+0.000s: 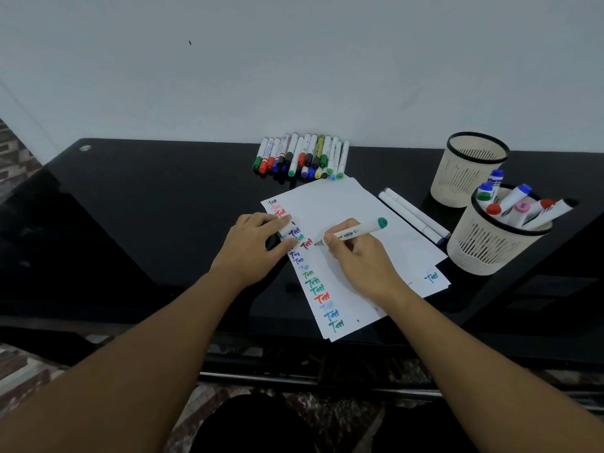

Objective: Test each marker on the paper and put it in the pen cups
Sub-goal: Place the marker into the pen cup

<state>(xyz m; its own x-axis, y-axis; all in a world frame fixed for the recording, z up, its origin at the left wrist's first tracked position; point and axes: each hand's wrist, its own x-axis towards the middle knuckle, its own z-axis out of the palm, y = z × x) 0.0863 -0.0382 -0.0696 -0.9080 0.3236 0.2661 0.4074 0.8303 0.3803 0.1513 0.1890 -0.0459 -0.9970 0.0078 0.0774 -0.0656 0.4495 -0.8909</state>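
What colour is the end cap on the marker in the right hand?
Teal green end cap, clearest in the head view.

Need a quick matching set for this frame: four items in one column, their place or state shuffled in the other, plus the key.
Things:
1. teal-capped marker
2. far pen cup
3. near pen cup
4. row of markers

States:
A. holds several markers
B. lies by the wall, beyond the paper
C. gripped in the right hand, tip at the paper
D. no markers visible in it

Pairs: 1-C, 2-D, 3-A, 4-B
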